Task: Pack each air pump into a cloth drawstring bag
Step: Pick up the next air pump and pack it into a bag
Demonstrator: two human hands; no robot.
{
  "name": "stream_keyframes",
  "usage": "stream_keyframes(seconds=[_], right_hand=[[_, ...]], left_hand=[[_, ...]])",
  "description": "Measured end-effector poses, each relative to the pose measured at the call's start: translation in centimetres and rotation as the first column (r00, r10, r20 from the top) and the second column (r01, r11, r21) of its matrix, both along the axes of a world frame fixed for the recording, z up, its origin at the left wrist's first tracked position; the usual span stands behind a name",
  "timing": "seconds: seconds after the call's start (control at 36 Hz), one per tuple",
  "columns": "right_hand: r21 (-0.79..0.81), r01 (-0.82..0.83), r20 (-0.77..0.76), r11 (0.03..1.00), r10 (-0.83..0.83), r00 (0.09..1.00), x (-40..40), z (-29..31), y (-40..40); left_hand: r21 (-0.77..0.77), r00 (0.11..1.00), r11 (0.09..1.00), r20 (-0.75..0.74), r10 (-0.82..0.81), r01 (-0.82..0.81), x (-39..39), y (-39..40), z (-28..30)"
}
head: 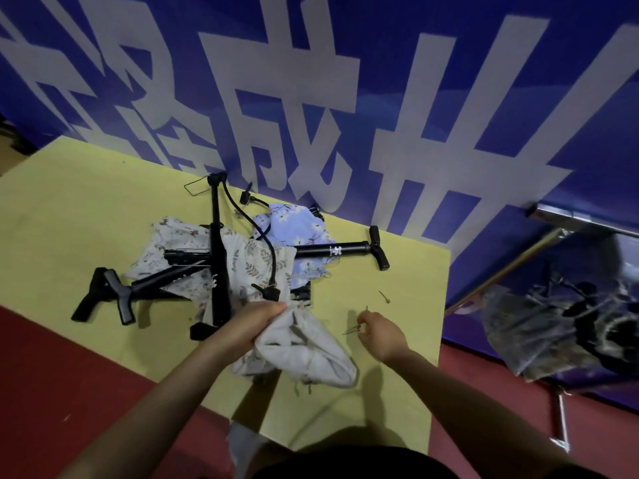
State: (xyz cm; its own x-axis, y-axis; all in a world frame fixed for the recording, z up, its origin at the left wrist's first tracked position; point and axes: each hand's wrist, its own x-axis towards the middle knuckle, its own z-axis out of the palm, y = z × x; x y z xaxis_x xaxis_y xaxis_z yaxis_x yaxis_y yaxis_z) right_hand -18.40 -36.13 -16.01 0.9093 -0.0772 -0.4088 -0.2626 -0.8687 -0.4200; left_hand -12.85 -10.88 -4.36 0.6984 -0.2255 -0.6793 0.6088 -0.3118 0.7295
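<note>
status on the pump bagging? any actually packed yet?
Done: nothing clearly finished; one black air pump lies partly under the blue floral cloth bag, handle sticking out. In hand: left hand grips a pale grey cloth bag; right hand pinches small thin metal pieces. Left: the other black pumps lie loose across the beige leaf-print cloth on the yellow table.
</note>
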Motion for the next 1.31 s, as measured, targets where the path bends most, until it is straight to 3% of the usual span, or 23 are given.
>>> stream_keyframes(seconds=[0.11, 0.25, 0.56, 0.64, 0.83, 0.94, 1.06, 1.11, 1.19, 1.25, 1.31], right_hand=[[-0.023, -0.04, 0.002, 0.999, 0.04, 0.999, 0.6, -0.8, 0.2], [0.008, -0.062, -0.015, 0.998, 0.062, 0.998, 0.7, -1.8, 0.1], [-0.006, -0.088, 0.02, 0.996, 0.088, 0.996, 1.0, -2.9, 0.0], [-0.002, -0.087, 0.013, 0.996, 0.087, 0.996, 1.0, -2.7, 0.1], [0.04, -0.003, 0.03, 0.999, 0.002, 1.0, 0.6, -2.7, 0.1], [0.226, 0.185, 0.033, 0.956, -0.197, 0.98, 0.3, -2.1, 0.6], [0.593, 0.372, 0.016, 0.714, -0.472, 0.882, -0.7, 2.3, 3.1], [0.729, 0.312, 0.023, 0.61, -0.477, 0.878, -1.7, 5.2, 4.7], [0.841, 0.157, 0.042, 0.518, -0.351, 0.935, -3.7, 8.2, 7.3], [0.847, 0.1, 0.078, 0.522, -0.309, 0.948, -4.2, 8.2, 8.9], [0.807, 0.072, 0.127, 0.586, -0.292, 0.948, -4.3, 7.6, 9.9]], left_hand=[[0.016, 0.997, 0.997, -0.023, 0.07, -0.07, 0.2, 0.1, -1.1], [-0.001, 0.967, 0.98, -0.164, 0.196, -0.199, 0.4, 0.1, -1.6], [-0.038, 0.982, 0.994, -0.164, 0.091, -0.099, 1.3, 0.2, -2.0], [-0.087, 0.972, 0.986, -0.204, 0.12, -0.14, 0.9, -0.2, -2.4], [0.005, 0.993, 0.996, -0.078, 0.092, -0.091, 0.0, -0.2, -1.8], [-0.035, 0.972, 0.979, -0.13, 0.197, -0.203, -0.5, -0.5, -1.8], [-0.071, 0.979, 0.978, -0.061, 0.193, -0.198, -1.2, -0.4, -1.6], [-0.104, 0.988, 0.983, -0.025, 0.151, -0.153, -1.7, -0.4, -1.0], [-0.146, 0.988, 0.978, -0.05, 0.144, -0.15, -2.3, -0.4, -0.4], [-0.162, 0.987, 0.974, -0.057, 0.149, -0.157, -2.6, -0.6, 0.4], [-0.191, 0.986, 0.968, -0.066, 0.152, -0.162, -3.2, -1.0, 1.6]])
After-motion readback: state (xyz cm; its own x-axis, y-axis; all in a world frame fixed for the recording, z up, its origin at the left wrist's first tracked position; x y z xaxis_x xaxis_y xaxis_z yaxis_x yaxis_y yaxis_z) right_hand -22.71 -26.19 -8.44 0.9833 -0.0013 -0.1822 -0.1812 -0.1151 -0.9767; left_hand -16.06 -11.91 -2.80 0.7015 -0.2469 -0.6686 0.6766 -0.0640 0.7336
